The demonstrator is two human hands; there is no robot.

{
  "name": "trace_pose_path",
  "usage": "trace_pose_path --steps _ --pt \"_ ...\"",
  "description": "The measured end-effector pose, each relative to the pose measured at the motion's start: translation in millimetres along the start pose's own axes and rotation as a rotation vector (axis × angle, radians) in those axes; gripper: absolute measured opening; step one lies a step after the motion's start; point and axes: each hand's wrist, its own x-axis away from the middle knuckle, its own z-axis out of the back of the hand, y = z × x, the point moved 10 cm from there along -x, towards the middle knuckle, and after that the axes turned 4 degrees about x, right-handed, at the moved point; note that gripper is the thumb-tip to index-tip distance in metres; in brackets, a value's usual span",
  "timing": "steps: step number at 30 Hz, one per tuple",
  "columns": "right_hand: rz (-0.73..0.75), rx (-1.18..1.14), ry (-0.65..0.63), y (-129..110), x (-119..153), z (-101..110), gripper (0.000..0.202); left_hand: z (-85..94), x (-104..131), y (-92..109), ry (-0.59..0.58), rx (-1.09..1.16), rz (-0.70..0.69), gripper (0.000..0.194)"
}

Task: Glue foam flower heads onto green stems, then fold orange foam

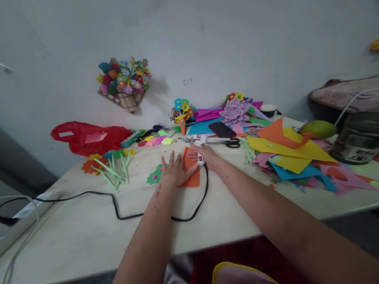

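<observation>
My right hand (207, 155) is wrapped round the grip of a white glue gun (200, 159) with a red switch. The gun's nozzle points left, over the far end of an orange foam sheet (191, 179). Flat on the sheet's left part lies my left hand (175, 170), fingers spread. Partly under that hand is a green foam flower (153, 176) with a pink centre. From the gun's grip a black cord (183, 220) loops toward me and off to the left.
Pale green strips (114, 174) and foam flowers (93, 164) lie on the left, before a red plastic bag (91, 138). Black-handled scissors (232, 143) and a phone (222, 129) lie behind my right hand. Coloured foam scraps (291, 150) and a glass jar (360, 139) occupy the right.
</observation>
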Motion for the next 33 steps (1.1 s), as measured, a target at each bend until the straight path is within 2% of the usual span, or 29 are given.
trace_pose_path --steps 2,5,8,11,16,19,23,27,33 --pt "-0.001 -0.002 -0.006 0.3 -0.6 -0.5 0.032 -3.8 -2.4 -16.5 -0.027 0.07 0.061 0.065" --pt "-0.003 0.014 -0.022 -0.6 -0.4 -2.1 0.033 2.8 -6.1 -39.6 0.072 0.12 0.137 0.053" --pt "-0.016 0.05 -0.02 -1.3 1.3 -2.1 0.035 6.5 -5.9 -54.1 0.144 0.133 0.23 0.054" --pt "-0.012 0.065 -0.04 -1.7 3.1 -3.9 0.036 6.0 -6.5 -43.1 0.13 0.083 0.178 0.057" --pt "0.023 0.056 -0.046 -1.3 1.7 -4.3 0.038 -2.3 -6.3 -14.2 0.017 0.034 0.019 0.07" --pt "0.044 0.047 -0.014 -2.8 -0.5 -1.9 0.036 -5.0 -5.8 -10.4 -0.006 0.015 0.011 0.076" --pt "0.055 0.016 0.006 -5.3 -1.5 -0.3 0.03 -5.9 -5.7 -10.1 -0.013 -0.017 0.016 0.073" --pt "0.05 -0.014 0.007 -5.2 -0.5 0.3 0.028 0.1 -4.0 -5.6 0.032 -0.056 0.004 0.071" --pt "0.053 -0.009 0.01 -3.1 -2.2 1.7 0.032 16.3 0.5 8.7 0.166 -0.105 -0.026 0.071"
